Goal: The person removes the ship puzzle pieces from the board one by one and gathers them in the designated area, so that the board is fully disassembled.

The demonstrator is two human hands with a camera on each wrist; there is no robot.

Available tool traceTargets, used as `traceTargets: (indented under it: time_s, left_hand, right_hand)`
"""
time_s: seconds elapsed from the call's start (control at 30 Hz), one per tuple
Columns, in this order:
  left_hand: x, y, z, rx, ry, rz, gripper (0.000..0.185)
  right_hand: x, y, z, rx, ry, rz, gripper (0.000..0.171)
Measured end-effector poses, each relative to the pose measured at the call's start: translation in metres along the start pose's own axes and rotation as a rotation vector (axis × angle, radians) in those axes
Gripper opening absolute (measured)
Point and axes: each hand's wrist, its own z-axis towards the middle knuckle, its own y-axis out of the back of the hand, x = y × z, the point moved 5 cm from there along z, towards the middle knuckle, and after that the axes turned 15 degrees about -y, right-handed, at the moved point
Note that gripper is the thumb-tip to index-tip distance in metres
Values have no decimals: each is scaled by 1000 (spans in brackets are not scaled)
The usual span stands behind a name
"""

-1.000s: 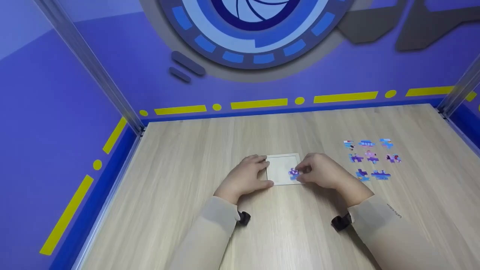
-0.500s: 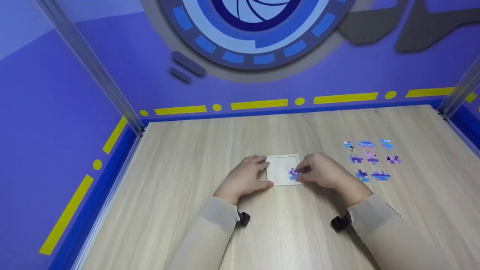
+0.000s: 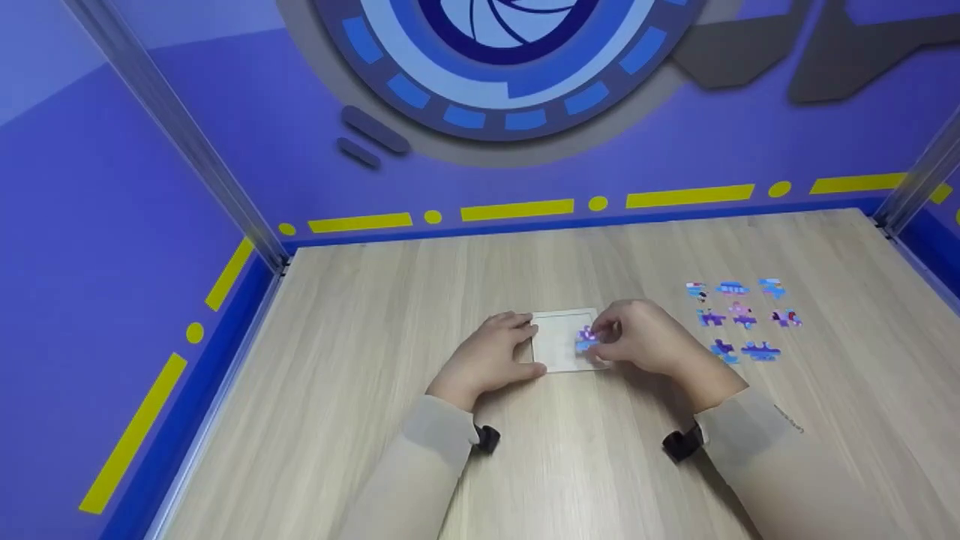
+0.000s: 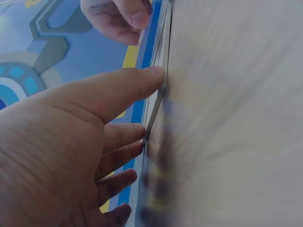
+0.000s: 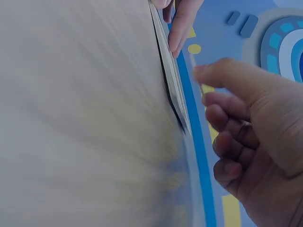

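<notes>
Puzzle assembly at an early stage, judged from the lie of the parts. The left hand (image 3: 491, 358) rests on the wooden surface (image 3: 360, 420) with fingers nearly straight, thumb and fingertips touching the left edge of the tray (image 3: 556, 341); in the left wrist view the thumb (image 4: 137, 80) meets that thin edge, and the hand grips nothing. Just right of this hand the tray shows a pale, almost bare field. At its right side the right hand (image 3: 645, 341) has fingers curled, pinching one purple-and-blue piece (image 3: 586, 338) low over or on the tray; whether the piece is seated or slightly raised cannot be told. In the right wrist view the curled fingers (image 5: 232, 142) stand beside the tray's edge, and the piece itself is not visible. No other piece shows in the tray, so nearly all the fitting appears left to do. Well to the right of the right hand, eight loose pieces (image 3: 742, 319) lie flat on the surface in three short rows, apart from one another. Nothing lies between the tray and these pieces, so the reach to them looks unobstructed; only the right hand itself hides the tray's right edge. A purple wall (image 3: 187, 90) with yellow dashes stands beyond both hands.
</notes>
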Motion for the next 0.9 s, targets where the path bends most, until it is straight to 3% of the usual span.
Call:
traceTargets:
  time_s: [0.37, 0.9]
  left_hand:
    - [2, 0, 0, 2, -5, -6, 76]
    - [0, 1, 1, 2, -4, 2, 75]
  right_hand:
    - [3, 21, -9, -65, 19, 15, 20]
    - [-20, 75, -30, -86, 90, 5, 16]
